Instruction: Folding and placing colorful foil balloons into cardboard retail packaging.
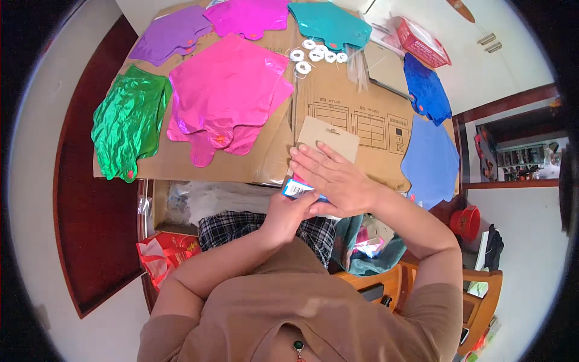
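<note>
A beige hang card [325, 131] with a slot near its top lies at the front edge of the cardboard-covered table. Against its lower part is a small pink and blue packet with a barcode label [295, 189], mostly hidden by my hands. My left hand [288, 214] grips the packet's near end, thumb on top and the other fingers out of sight. Across the card and packet my right hand [335, 182] lies flat with its fingers stretched out. Left of them is a stack of flat pink foil balloons [226, 90].
Flat foil balloons in green [128, 114], purple [172, 35], magenta [250, 15], teal [332, 25], dark blue [427, 87] and light blue [431, 157] ring the table. White ribbon rolls [316, 54], clear sticks [357, 69] and a pink basket [422, 43] sit toward the back.
</note>
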A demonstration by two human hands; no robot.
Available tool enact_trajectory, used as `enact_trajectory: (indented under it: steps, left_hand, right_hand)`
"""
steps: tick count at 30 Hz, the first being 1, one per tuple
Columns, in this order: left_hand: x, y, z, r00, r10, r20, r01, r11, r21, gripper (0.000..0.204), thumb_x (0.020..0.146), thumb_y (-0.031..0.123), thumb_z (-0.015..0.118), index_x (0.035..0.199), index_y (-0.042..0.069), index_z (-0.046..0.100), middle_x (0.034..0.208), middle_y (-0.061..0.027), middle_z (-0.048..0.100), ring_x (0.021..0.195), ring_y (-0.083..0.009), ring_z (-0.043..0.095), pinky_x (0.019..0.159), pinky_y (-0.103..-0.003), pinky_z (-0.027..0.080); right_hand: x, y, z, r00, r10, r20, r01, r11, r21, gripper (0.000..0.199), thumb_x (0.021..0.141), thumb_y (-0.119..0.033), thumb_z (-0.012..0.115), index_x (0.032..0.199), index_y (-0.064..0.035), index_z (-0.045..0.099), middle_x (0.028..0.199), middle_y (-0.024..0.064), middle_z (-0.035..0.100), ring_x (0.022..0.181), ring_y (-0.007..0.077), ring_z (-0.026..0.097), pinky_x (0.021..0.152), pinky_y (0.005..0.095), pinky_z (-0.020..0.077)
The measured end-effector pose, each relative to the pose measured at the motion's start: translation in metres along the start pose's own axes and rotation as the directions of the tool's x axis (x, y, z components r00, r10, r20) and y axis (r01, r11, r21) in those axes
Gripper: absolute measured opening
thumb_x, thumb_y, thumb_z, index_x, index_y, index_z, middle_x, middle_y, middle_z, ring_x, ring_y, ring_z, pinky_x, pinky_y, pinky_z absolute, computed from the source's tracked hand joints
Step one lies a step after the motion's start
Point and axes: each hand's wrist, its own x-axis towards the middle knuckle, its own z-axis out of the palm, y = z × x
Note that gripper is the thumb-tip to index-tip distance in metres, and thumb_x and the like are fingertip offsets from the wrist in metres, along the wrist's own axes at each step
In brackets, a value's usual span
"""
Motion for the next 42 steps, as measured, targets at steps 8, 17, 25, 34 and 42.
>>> enact_trajectory:
  steps: [8,17,25,34,42]
  left_hand:
    - [-0.009,-0.001,0.008,0.997,-0.07,-0.023,0.067,0.993,-0.096,0.032,0.093,0.013,0.053,0.123,0.006,0.045,0.109,-0.0102,0.059,0.087,-0.0175,0.063,0.072,-0.032,0.056]
    - [-0.006,-0.007,-0.001,0.999,-0.032,0.018,0.034,0.994,-0.105,0.026,0.091,0.013,0.056,0.115,0.003,0.051,0.102,-0.0093,0.061,0.084,-0.0186,0.065,0.071,-0.032,0.057]
    - [-0.009,-0.003,-0.002,1.0,-0.002,0.03,0.004,0.999,-0.055,0.022,0.092,0.011,0.054,0.114,0.007,0.053,0.106,-0.0089,0.063,0.092,-0.0201,0.065,0.076,-0.034,0.055]
    - [-0.008,-0.001,-0.003,0.999,-0.042,0.007,0.042,0.999,0.026,0.019,0.094,0.012,0.053,0.106,-0.002,0.057,0.099,-0.0109,0.065,0.091,-0.0215,0.066,0.077,-0.032,0.056]
    - [0.0,-0.008,-0.022,0.991,-0.043,0.127,0.031,0.995,0.091,0.022,0.094,0.015,0.054,0.109,-0.002,0.057,0.101,-0.01,0.065,0.093,-0.0203,0.065,0.079,-0.032,0.055]
  right_hand:
    - [0.001,-0.008,0.007,1.0,-0.007,0.013,0.007,1.0,0.023,0.081,0.088,-0.053,0.046,0.144,0.0002,0.023,0.152,0.0182,0.018,0.143,0.0293,0.012,0.115,0.045,0.0073]
    - [0.002,-0.015,0.003,1.0,0.0,0.01,0.001,1.0,-0.02,0.086,0.079,-0.044,0.062,0.142,0.0017,0.025,0.151,0.0187,0.021,0.142,0.0283,0.014,0.115,0.0442,0.0079]
    - [0.013,0.004,-0.036,0.998,0.045,-0.046,-0.024,0.925,0.379,0.071,0.079,-0.028,0.067,0.138,-0.0027,0.038,0.144,0.0171,0.035,0.135,0.0304,0.031,0.111,0.0405,0.0239]
    - [0.118,0.111,-0.043,0.707,0.469,-0.53,-0.576,0.816,-0.046,0.023,0.077,-0.021,0.066,0.093,-0.0038,0.067,0.088,0.013,0.063,0.081,0.0288,0.061,0.072,0.0363,0.0493]
    - [0.027,0.055,-0.079,0.564,0.771,-0.297,-0.263,0.508,0.82,0.015,0.084,-0.011,0.063,0.093,-0.0002,0.066,0.08,0.0043,0.065,0.073,0.0097,0.058,0.067,0.0249,0.047]
